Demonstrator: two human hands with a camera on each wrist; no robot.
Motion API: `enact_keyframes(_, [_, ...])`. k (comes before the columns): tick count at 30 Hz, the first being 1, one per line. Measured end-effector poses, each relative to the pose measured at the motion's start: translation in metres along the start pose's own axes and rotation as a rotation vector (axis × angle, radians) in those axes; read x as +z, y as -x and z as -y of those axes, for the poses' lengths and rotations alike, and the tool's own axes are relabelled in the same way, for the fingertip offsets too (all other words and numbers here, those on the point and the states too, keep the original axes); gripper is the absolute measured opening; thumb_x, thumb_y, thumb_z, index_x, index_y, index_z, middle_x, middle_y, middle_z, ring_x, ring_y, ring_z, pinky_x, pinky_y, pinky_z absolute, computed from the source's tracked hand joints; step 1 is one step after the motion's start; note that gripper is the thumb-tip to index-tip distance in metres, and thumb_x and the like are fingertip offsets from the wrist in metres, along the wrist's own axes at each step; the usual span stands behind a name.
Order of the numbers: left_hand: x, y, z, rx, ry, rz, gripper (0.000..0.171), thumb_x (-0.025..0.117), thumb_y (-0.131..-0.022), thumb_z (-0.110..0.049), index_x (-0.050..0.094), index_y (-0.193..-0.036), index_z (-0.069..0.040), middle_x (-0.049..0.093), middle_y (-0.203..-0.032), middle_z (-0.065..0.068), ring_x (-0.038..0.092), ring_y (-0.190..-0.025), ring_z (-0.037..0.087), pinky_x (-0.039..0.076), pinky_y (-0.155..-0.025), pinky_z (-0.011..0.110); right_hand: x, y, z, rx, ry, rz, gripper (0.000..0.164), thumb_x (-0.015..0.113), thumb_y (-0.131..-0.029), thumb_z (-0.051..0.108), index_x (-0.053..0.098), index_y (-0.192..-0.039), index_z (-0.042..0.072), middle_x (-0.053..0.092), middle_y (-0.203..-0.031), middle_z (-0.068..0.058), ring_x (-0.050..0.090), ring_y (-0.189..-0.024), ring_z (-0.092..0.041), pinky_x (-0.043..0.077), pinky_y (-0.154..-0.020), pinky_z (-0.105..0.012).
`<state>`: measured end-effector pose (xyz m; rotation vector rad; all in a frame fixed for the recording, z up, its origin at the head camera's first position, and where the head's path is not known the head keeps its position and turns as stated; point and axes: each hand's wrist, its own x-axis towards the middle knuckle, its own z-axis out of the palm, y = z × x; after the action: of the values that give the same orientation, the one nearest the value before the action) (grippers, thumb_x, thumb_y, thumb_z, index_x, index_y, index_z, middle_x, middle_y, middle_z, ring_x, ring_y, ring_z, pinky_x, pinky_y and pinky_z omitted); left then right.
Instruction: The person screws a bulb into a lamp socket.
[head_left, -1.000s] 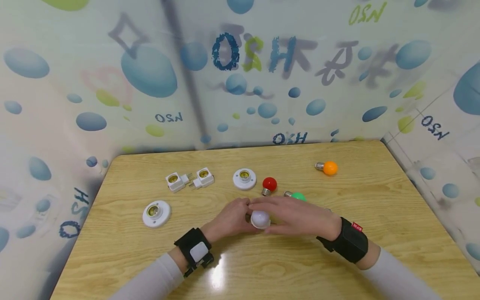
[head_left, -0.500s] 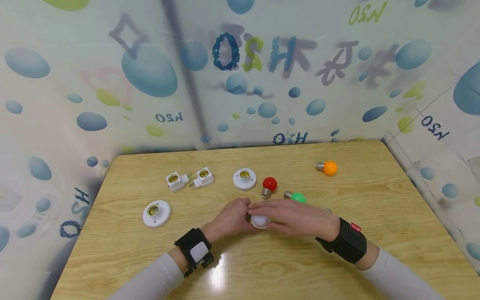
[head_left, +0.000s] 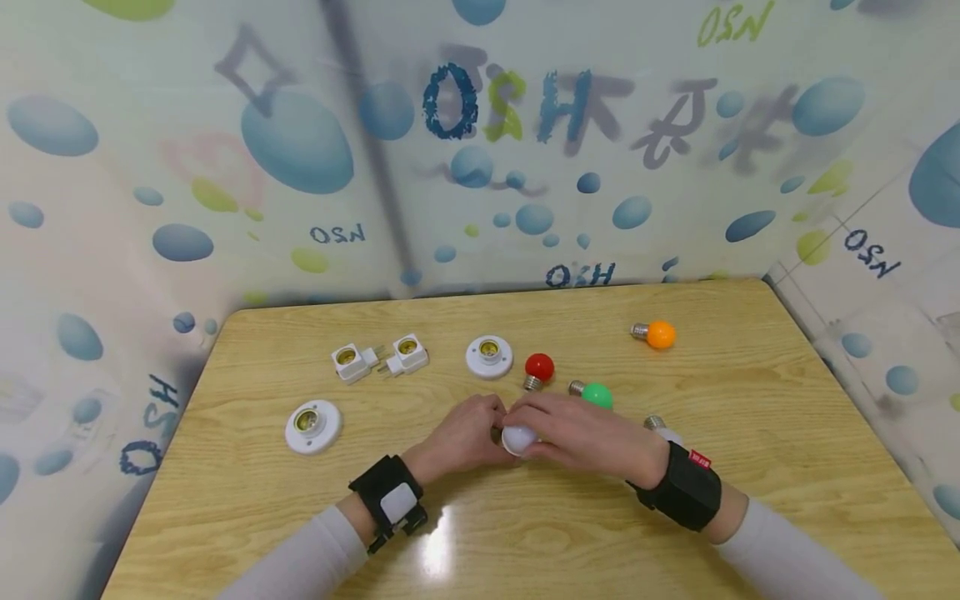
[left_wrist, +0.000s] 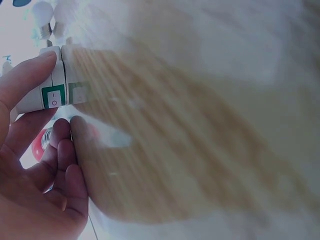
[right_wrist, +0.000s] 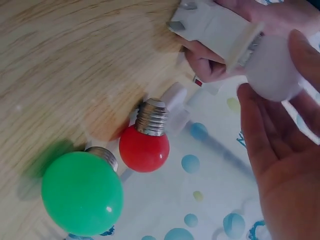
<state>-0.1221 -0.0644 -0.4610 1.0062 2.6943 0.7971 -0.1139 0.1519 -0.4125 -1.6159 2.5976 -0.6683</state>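
My left hand (head_left: pixel 468 433) grips a white bulb socket (right_wrist: pixel 215 30) with prongs, low over the table. A small green-framed switch (left_wrist: pixel 54 96) shows on the socket in the left wrist view. With thumb and fingertips, my right hand (head_left: pixel 581 433) holds a white light bulb (head_left: pixel 519 439) by its round globe. The bulb's metal base sits at the socket's mouth, some thread still showing in the right wrist view (right_wrist: pixel 252 47). How deep it is seated is hidden.
Behind the hands lie a red bulb (head_left: pixel 539 367), a green bulb (head_left: pixel 597 396) and an orange bulb (head_left: pixel 661 335). Another white bulb (head_left: pixel 670 435) is beside my right wrist. Two round sockets (head_left: pixel 324 433) and two plug sockets (head_left: pixel 410 356) stand left and back.
My right fingers have curled and shifted over the bulb, and the right wrist has moved slightly left, uncovering more of the other white bulb. My left hand stays in place.
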Motion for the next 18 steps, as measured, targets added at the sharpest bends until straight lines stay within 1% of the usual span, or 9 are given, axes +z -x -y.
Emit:
enact_keyframes(3, [-0.001, 0.0, 0.0, 0.012, -0.011, 0.004, 0.031, 0.081, -0.07, -0.04, 0.078, -0.088, -0.015, 0.058, -0.084, -0.008, 0.05, -0.075, 0.007, 0.042, -0.064, 0.02, 0.003, -0.002, 0.001, 0.035, 0.07, -0.028, 0.038, 0.066, -0.086, 0.045, 0.059, -0.112, 0.019, 0.051, -0.103, 0.008, 0.049, -0.088, -0.005, 0.046, -0.077, -0.021])
enact_keyframes(6, [-0.002, 0.0, 0.0, 0.016, -0.016, 0.008, 0.03, 0.081, -0.07, -0.04, 0.078, -0.088, -0.015, 0.059, -0.086, -0.007, 0.05, -0.077, 0.008, 0.041, -0.066, 0.021, 0.006, -0.004, 0.001, 0.057, 0.143, -0.059, 0.043, 0.063, -0.084, 0.055, 0.057, -0.105, 0.019, 0.047, -0.095, 0.008, 0.046, -0.082, -0.006, 0.044, -0.072, -0.02])
enact_keyframes(10, [-0.003, 0.0, -0.002, 0.017, -0.025, 0.01, 0.03, 0.082, -0.07, -0.038, 0.078, -0.088, -0.015, 0.06, -0.087, -0.006, 0.05, -0.077, 0.008, 0.041, -0.066, 0.021, 0.011, -0.005, 0.001, 0.061, 0.176, -0.108, 0.047, 0.065, -0.08, 0.058, 0.055, -0.101, 0.017, 0.047, -0.09, 0.008, 0.044, -0.079, -0.007, 0.043, -0.069, -0.021])
enact_keyframes(12, [-0.004, 0.0, -0.002, 0.016, -0.028, 0.009, 0.029, 0.082, -0.07, -0.038, 0.078, -0.087, -0.015, 0.06, -0.087, -0.006, 0.051, -0.077, 0.008, 0.041, -0.067, 0.021, 0.012, -0.005, 0.002, 0.074, 0.169, -0.119, 0.049, 0.067, -0.078, 0.058, 0.054, -0.1, 0.017, 0.047, -0.089, 0.008, 0.044, -0.079, -0.007, 0.042, -0.068, -0.021])
enact_keyframes(15, [-0.003, 0.0, -0.002, 0.007, -0.02, 0.016, 0.03, 0.082, -0.069, -0.039, 0.078, -0.087, -0.015, 0.06, -0.087, -0.006, 0.051, -0.078, 0.008, 0.042, -0.068, 0.022, 0.012, -0.005, 0.002, 0.122, 0.135, -0.094, 0.055, 0.065, -0.077, 0.062, 0.055, -0.104, 0.016, 0.049, -0.092, 0.008, 0.045, -0.081, -0.007, 0.044, -0.069, -0.022])
enact_keyframes(18, [-0.003, 0.001, -0.001, 0.003, -0.012, 0.02, 0.03, 0.082, -0.069, -0.041, 0.077, -0.085, -0.015, 0.059, -0.086, -0.007, 0.051, -0.077, 0.008, 0.042, -0.067, 0.021, 0.008, -0.004, 0.003, 0.196, 0.067, -0.018, 0.068, 0.061, -0.077, 0.067, 0.057, -0.118, 0.013, 0.055, -0.104, 0.006, 0.049, -0.09, -0.007, 0.047, -0.078, -0.027])
